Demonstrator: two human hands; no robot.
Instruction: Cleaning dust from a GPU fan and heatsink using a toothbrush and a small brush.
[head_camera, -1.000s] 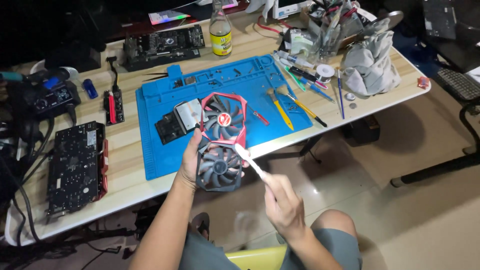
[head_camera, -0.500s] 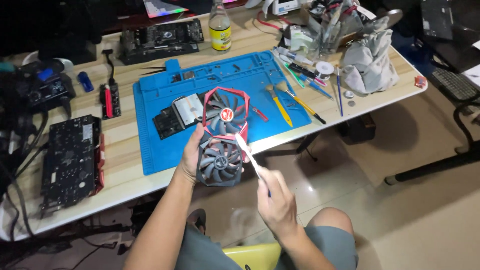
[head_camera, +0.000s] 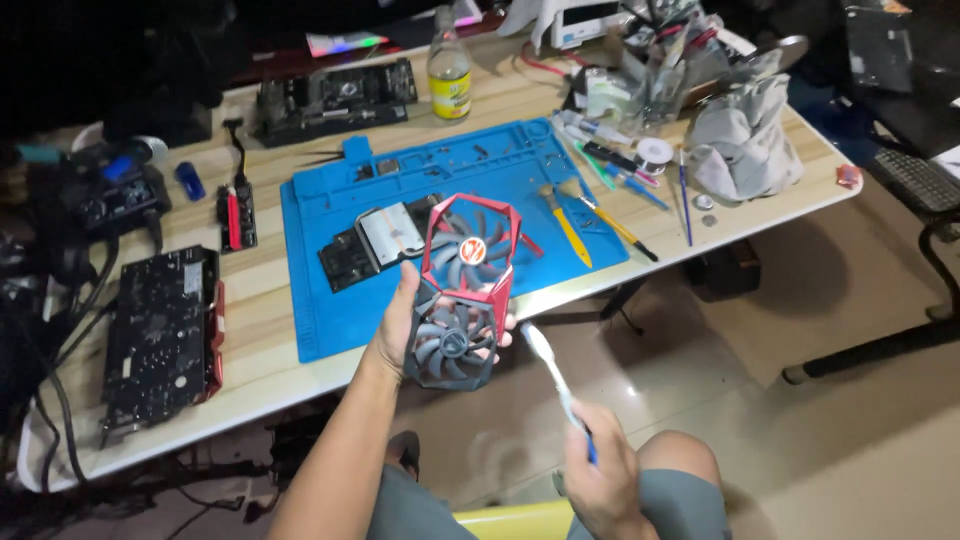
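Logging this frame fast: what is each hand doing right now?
Left hand: closed around the red-and-black dual-fan shroud, holding it up off the table.
Right hand: closed on a white toothbrush, head near the lower fan.

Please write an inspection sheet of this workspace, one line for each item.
Surface: wooden table with a blue mat.
Job's things: red and black twin-fan shroud; white toothbrush, head beside the lower fan.
Clutter: heatsink, bottle, grey cloth, black card, hand tools.
Hands: left hand holds the shroud; right hand grips the toothbrush.
Cables: black leads at the table's left edge.
Surroundings: tiled floor.
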